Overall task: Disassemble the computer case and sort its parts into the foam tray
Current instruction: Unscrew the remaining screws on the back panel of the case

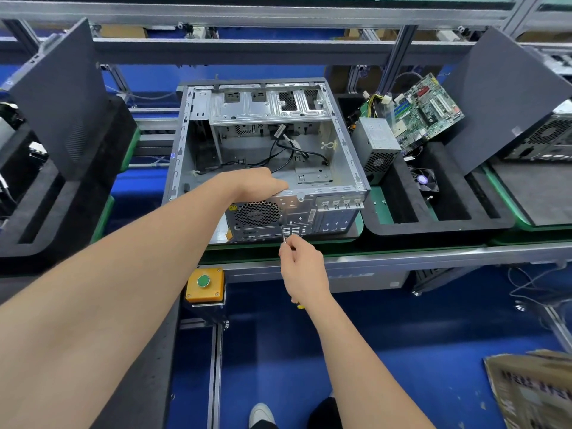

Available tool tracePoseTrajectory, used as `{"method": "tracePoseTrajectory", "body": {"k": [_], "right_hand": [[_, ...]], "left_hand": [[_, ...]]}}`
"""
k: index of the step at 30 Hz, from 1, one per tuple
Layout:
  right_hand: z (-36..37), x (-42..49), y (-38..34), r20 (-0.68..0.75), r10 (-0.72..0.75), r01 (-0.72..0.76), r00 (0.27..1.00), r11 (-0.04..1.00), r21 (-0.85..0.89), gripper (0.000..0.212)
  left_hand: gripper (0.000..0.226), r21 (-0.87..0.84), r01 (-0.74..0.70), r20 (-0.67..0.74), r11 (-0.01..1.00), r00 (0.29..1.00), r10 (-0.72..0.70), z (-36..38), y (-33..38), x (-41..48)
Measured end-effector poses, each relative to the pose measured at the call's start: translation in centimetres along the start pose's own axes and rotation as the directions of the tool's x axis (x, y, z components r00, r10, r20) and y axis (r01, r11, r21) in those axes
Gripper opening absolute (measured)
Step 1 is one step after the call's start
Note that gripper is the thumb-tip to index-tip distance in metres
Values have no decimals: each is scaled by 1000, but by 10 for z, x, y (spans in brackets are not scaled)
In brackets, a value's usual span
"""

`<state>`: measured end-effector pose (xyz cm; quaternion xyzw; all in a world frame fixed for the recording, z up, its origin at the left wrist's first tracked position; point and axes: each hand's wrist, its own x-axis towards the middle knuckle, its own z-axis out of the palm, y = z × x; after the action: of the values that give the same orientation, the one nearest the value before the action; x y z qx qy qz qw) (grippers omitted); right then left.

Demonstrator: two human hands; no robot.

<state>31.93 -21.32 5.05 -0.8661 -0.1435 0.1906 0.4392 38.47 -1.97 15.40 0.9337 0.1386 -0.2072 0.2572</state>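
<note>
At the near edge of the worktop [402,253], the right hand [301,264] pinches a thin screwdriver [283,235] between thumb and fingers. Its tip touches the back of the computer case [269,144], just beside the round fan grille [257,213]. Most of the handle is hidden under the hand; only a bit of yellow peeks out by the wrist. The left hand [257,182] holds the top back edge of the case with fingers curled over the rim, and the left arm covers the case's near left corner. The case lies on its side in the middle of the worktop, open at the top, grey metal inside, with loose black cables [278,153] on its floor. Just to its right sits the black foam tray [433,224], which holds a grey power supply [376,147], a green motherboard [430,109] standing tilted, and a small dark fan [424,179]. A dark side panel [501,97] leans over the tray's far end and hides part of it. Below the worktop hangs a yellow box with a green button [205,284]. A cardboard box [532,388] is cut off at the lower right.
</note>
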Motion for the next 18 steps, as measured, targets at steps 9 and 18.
{"method": "tracePoseTrajectory", "body": {"k": [9,18], "right_hand": [[6,1,3,-63,34,-27,997,994,106,28],[-4,12,14,603,-57,-602,795,38,797,32]], "left_hand": [[35,-33,4,10,999,1000,-3,0,1,-2],[35,-12,6,16,1000,1000,-6,-1,-1,0]]}}
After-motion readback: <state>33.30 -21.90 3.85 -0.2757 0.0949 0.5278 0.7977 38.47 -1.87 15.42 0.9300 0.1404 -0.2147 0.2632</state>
